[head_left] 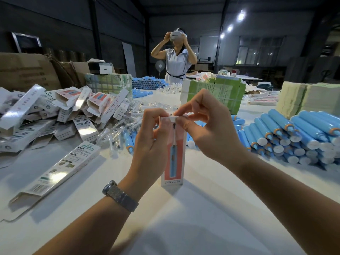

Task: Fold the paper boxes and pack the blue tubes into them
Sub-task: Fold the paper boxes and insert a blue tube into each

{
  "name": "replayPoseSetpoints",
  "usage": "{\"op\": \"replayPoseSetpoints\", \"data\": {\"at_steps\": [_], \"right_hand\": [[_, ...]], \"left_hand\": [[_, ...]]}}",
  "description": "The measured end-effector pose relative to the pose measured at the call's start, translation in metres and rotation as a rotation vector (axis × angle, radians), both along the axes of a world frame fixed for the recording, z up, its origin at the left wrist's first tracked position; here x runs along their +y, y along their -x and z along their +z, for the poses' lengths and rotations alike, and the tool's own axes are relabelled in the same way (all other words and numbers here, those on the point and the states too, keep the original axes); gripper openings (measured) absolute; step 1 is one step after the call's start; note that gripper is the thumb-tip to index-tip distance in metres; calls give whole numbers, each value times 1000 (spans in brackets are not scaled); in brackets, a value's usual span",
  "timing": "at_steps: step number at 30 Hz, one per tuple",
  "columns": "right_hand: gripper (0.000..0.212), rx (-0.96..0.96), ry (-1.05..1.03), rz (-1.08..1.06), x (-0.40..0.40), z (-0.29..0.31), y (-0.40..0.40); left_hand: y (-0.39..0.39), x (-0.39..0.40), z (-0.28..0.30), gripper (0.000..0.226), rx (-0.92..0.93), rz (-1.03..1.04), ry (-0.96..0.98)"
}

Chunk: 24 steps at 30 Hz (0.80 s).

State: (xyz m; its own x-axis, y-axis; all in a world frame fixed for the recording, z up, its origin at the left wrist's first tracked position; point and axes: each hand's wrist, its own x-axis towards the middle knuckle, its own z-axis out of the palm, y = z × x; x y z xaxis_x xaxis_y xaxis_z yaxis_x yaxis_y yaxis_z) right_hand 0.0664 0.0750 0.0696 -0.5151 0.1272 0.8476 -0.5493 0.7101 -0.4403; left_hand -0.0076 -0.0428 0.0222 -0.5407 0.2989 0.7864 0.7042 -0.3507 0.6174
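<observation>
A tall pink-and-white paper box (173, 162) stands upright on the white table (184, 218), printed with a blue tube. My left hand (152, 137) grips its upper left side, fingers curled round the top. My right hand (206, 126) pinches the white top flap of the box between thumb and fingers. What is inside the box is hidden. A stack of blue tubes (294, 135) with orange collars lies to the right. A folded box (57, 170) lies flat at the left, its end flap open.
A heap of folded boxes (55, 111) covers the left of the table, with clear plastic parts (119, 129) beside it. Bundles of flat cartons (211, 92) and more blue tubes (149, 83) sit behind. A person wearing a headset (176, 57) stands across the table. Cardboard cartons (27, 70) stand far left.
</observation>
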Motion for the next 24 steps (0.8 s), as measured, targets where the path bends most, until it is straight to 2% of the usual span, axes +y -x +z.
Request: {"op": "replayPoseSetpoints", "data": {"at_steps": [4, 9, 17, 21, 24], "right_hand": [[43, 2, 13, -25, -1, 0, 1], [33, -11, -90, 4, -1, 2, -1], [37, -45, -127, -8, -3, 12, -6], [26, -58, -202, -26, -4, 20, -11], [23, -103, -165, -2, -4, 22, -13]], "left_hand": [[3, 2, -2, 10, 20, 4, 3], [6, 0, -5, 3, 88, 33, 30], [7, -2, -7, 21, 125, 23, 48], [6, -1, -7, 22, 150, 20, 55], [6, -1, -8, 23, 161, 36, 63]]}}
